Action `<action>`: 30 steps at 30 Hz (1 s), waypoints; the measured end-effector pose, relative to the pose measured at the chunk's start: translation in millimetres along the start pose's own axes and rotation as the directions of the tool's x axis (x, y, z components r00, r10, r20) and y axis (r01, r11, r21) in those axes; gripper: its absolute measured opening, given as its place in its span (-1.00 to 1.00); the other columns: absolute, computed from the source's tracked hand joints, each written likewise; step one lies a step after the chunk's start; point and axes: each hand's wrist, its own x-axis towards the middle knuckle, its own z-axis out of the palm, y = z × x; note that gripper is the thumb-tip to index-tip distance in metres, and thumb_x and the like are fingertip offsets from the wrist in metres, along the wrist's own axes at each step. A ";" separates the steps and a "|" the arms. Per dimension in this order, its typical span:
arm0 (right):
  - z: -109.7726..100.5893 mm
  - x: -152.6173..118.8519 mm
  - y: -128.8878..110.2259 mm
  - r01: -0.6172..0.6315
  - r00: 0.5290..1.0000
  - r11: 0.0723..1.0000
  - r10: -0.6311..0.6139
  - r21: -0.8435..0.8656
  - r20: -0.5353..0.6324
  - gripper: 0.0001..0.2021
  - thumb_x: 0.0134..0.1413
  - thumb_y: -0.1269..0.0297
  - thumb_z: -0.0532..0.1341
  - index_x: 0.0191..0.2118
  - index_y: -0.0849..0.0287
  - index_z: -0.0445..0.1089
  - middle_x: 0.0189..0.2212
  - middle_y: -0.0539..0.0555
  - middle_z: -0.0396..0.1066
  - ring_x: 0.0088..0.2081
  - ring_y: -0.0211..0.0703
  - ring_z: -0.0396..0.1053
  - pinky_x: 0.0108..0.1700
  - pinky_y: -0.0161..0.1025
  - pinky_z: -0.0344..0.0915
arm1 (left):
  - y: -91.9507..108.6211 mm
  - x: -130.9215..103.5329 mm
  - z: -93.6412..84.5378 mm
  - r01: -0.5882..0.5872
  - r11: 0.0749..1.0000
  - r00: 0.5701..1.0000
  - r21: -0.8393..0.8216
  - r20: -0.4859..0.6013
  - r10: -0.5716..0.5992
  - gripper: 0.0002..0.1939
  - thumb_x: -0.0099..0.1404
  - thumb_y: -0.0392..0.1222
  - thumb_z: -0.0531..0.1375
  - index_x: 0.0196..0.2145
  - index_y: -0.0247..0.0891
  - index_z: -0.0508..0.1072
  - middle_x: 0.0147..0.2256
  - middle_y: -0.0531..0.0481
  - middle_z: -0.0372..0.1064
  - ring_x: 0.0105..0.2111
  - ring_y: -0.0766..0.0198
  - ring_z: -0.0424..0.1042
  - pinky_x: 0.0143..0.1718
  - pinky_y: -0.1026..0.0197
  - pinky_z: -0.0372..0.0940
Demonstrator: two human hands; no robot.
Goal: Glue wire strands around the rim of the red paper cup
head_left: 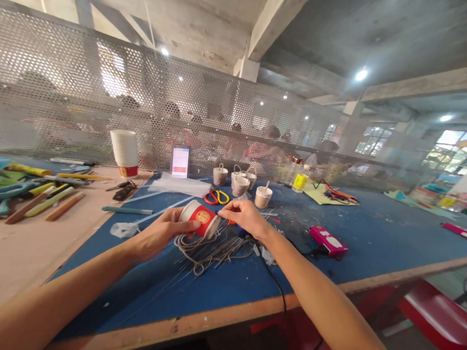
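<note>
My left hand [165, 229] is wrapped round a red and white paper cup [200, 218], which lies tilted on its side above the table. Beside the cup's right end, my right hand [243, 216] has thumb and fingers pinched together; whatever they hold is too small to make out. Under the cup lies a loose coil of grey-brown cord [198, 268], with a bundle of thin wires [222, 253] to its right. Behind the hands sits a pair of scissors [216, 197] with red and yellow handles.
Small cups with loop handles [239, 186] stand behind my hands. A stack of paper cups [123, 151], a lit phone [180, 162] and a perforated metal screen [205, 114] are farther back. Tools lie left, including teal scissors [4, 193]. A magenta box [328, 241] lies right, near a black cable.
</note>
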 end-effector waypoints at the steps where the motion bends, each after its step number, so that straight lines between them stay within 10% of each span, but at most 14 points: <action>1: -0.1 0.0 -0.1 -0.002 1.000 1.000 0.002 0.004 0.001 -0.62 -0.04 -0.03 0.44 -0.35 0.24 0.55 -0.52 -0.04 0.43 -0.48 -0.31 0.26 -0.40 -0.32 0.16 | 0.0 0.1 -0.1 0.001 1.000 1.000 0.000 0.000 -0.001 -0.82 0.16 -0.14 0.44 -0.33 -0.27 0.60 -0.39 -0.06 0.53 -0.42 0.24 0.40 -0.39 0.27 0.26; 30: 4.7 -1.6 -5.1 0.077 0.997 0.986 -0.076 0.147 -0.015 -0.57 0.19 -0.15 0.26 -0.25 0.19 0.47 -0.55 -0.07 0.39 -0.57 -0.35 0.23 -0.48 -0.36 0.16 | 10.1 1.7 -1.1 0.022 0.994 0.998 -0.111 -0.054 -0.028 -0.69 0.11 -0.15 0.48 -0.20 -0.33 0.67 -0.29 -0.14 0.64 -0.31 0.17 0.54 -0.20 0.20 0.40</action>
